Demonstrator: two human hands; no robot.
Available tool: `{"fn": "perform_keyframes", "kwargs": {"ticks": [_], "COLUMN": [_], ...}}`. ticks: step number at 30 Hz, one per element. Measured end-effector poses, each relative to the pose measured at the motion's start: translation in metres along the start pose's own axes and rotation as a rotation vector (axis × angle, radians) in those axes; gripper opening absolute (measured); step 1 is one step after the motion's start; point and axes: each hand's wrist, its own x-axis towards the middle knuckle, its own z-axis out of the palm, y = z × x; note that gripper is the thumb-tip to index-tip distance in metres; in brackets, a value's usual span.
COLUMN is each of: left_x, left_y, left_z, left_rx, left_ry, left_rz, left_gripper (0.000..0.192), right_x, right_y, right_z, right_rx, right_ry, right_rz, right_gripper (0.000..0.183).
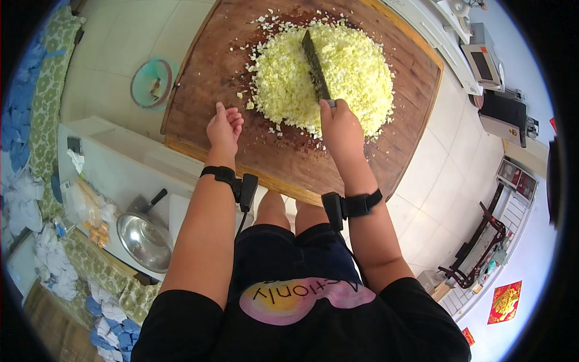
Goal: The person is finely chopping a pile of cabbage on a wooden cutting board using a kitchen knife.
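Note:
My right hand (pixel 342 129) grips the handle of a cleaver (pixel 315 65), whose dark blade stands on edge in a heap of finely chopped cabbage (pixel 362 77). Bits of cabbage cling near the blade, and its lower edge is hidden in the heap. The heap lies on a large wooden table top (pixel 203 72), with loose bits scattered around it. To the left of the heap, my left hand (pixel 225 126) is held over the wood, empty, its fingers loosely curled and the thumb apart.
A teal plastic basket (pixel 151 83) with scraps inside stands on the floor to the left. Beside my left arm, a white table (pixel 104 149) bears a steel bowl (pixel 144 242), a second knife (pixel 154 201) and plastic bags (pixel 86 203). A microwave (pixel 483 63) is at the upper right.

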Motion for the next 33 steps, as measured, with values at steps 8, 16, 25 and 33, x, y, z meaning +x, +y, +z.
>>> {"fn": "perform_keyframes", "kwargs": {"ticks": [8,16,25,33], "left_x": [-0.002,-0.003,0.003,0.005], "left_y": [-0.002,-0.001,0.002,0.001], "left_z": [0.008,0.003,-0.007,-0.009], "left_rx": [-0.009,-0.02,-0.044,-0.018], "left_ry": [0.002,-0.056,-0.054,-0.055], "left_rz": [-0.019,-0.002,-0.035,-0.028], "left_gripper": [0.042,0.042,0.038,0.038], "right_x": [-0.001,-0.004,-0.02,0.004], "right_y": [0.019,0.008,0.004,0.008], "right_z": [0.007,-0.023,-0.039,-0.025], "right_rx": [-0.086,0.113,0.161,0.01], "right_ry": [-0.024,0.117,0.076,-0.048], "right_rz": [0.063,0.059,0.071,0.009], "right_gripper": [0.03,0.031,0.03,0.035]}}
